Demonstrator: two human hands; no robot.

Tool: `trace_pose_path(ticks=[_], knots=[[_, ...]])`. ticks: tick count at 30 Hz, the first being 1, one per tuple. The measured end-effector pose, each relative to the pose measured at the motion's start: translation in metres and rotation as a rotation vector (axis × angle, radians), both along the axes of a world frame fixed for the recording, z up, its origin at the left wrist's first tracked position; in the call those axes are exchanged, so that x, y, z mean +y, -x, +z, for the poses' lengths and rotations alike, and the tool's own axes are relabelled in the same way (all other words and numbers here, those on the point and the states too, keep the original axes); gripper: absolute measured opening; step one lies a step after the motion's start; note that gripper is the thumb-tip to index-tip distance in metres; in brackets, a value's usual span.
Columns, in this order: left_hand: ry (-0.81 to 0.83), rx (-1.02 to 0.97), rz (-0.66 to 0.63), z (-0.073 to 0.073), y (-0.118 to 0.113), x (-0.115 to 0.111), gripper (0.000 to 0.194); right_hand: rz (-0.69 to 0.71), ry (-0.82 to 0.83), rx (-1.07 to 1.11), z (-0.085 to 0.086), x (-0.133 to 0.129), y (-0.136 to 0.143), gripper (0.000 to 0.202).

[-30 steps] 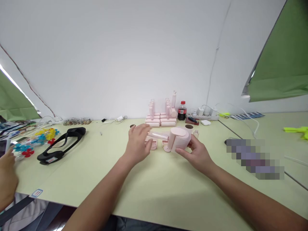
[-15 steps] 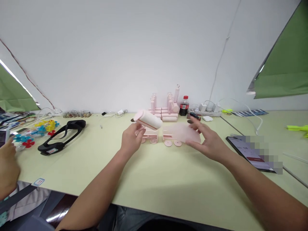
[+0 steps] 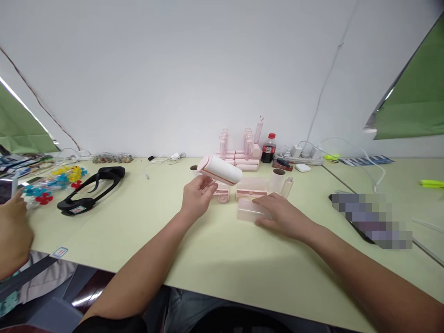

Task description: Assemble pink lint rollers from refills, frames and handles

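Observation:
My left hand (image 3: pixel 198 196) is closed around the handle end of a lint roller (image 3: pixel 224 170), a white roll with a pink end, held tilted above the table. My right hand (image 3: pixel 282 213) grips the right end of a translucent plastic cover (image 3: pixel 249 210), which is low at the table surface. Just behind the cover lies a pink roller part (image 3: pixel 251 194), with another translucent cover (image 3: pixel 251 183) beyond it. A round pink disc (image 3: pixel 224 199) rests below the raised roller. Near my right fingers stand a white paper roll (image 3: pixel 277 179) and a clear handle (image 3: pixel 287 187).
Several pink lint rollers (image 3: pixel 247 164) stand against the wall beside a cola bottle (image 3: pixel 268 149). Chargers and cables (image 3: pixel 305 155) lie right of it. A phone (image 3: pixel 367 222) is at the right, a black head strap (image 3: pixel 92 192) at the left. Another person's hand (image 3: pixel 14 226) holds a phone at the far left.
My right hand has brought the translucent cover down and nearer to me, onto the table area. My left hand still holds the lint roller up. The view has shifted slightly.

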State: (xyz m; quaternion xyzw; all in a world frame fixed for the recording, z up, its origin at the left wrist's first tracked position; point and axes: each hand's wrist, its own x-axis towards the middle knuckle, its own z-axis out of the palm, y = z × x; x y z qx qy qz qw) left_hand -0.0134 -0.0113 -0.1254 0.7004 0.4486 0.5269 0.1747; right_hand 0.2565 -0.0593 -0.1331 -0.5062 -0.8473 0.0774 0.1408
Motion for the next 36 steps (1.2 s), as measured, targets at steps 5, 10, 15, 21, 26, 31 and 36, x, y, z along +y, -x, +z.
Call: trace_pose_path(ticks=[5,10,15,21,26,31,36], knots=[[0.028,-0.014,-0.043,-0.004,-0.002,0.001,0.021,-0.021,-0.049,-0.006,-0.014,0.01,-0.007,0.053],[0.024,-0.023,-0.067,-0.004,-0.004,-0.001,0.022,-0.017,-0.048,0.027,-0.018,0.014,-0.008,0.054],[0.024,0.033,-0.135,-0.005,-0.006,-0.003,0.024,-0.02,-0.062,0.071,-0.015,0.015,-0.007,0.053],[-0.007,0.227,-0.237,-0.005,-0.009,-0.008,0.014,-0.016,-0.211,0.339,-0.008,-0.001,0.0,0.064],[0.019,0.379,-0.428,-0.006,-0.013,-0.014,0.019,0.053,-0.174,0.53,-0.007,-0.016,0.018,0.066],[-0.073,0.34,-0.501,0.003,-0.014,-0.019,0.052,0.022,-0.182,0.566,-0.009,-0.019,0.031,0.044],[-0.241,0.224,-0.571,0.032,-0.012,-0.024,0.04,0.108,-0.221,0.54,-0.011,-0.022,0.033,0.044]])
